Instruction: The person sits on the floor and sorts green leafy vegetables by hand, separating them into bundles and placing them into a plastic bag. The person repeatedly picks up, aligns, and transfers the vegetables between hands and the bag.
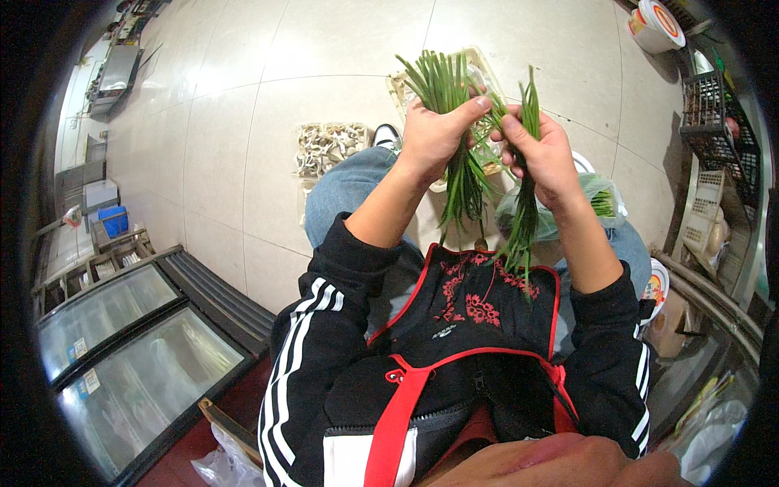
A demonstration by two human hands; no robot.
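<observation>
My left hand (435, 131) is closed around a thick bunch of long green garlic chives (441, 82), whose loose ends hang down over my lap. Beside it, my right hand (541, 149) grips a thinner bunch of the same greens (528, 204). The fingertips of both hands nearly meet between the bunches, with a few stalks crossing there. Behind the hands lies a pale basket (494, 76), partly hidden. A clear plastic bag (614, 210) with more cut greens (602, 203) sits by my right forearm.
A tray of mushrooms (331, 146) stands on the tiled floor beside my shoe (386, 137). A glass-topped freezer (158, 377) is at the lower left. Black crates (703, 109) and a white tub (657, 27) stand at the right, another tub (656, 289) by my right knee.
</observation>
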